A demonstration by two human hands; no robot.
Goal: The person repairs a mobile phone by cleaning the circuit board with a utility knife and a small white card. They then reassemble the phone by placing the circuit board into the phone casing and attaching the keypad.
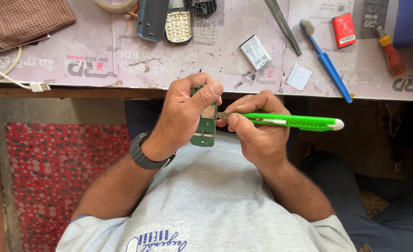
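Head view: we are sitting at a pale workbench covered in printed paper sheets (122,65), whose near edge is running just above our hands. Along its far edge are lying a dark phone back cover (151,18), a bare keypad frame with rows of pale keys (178,25) and a small black front piece (203,6); a white rectangular battery (255,52) is lying nearer the middle, so we are judging the phone already stripped down. Toward the right edge are resting a blue-handled brush (325,63), a red battery (343,29) and a red-and-yellow screwdriver (391,55). Below the near edge, our left hand (183,112) is closing fully around a narrow green circuit board (205,126), held upright. Our right hand (258,126) is clenching a bright green plastic utility knife (295,122), its blade tip touching the board's middle. Work on the board is looking underway; reassembly is left.
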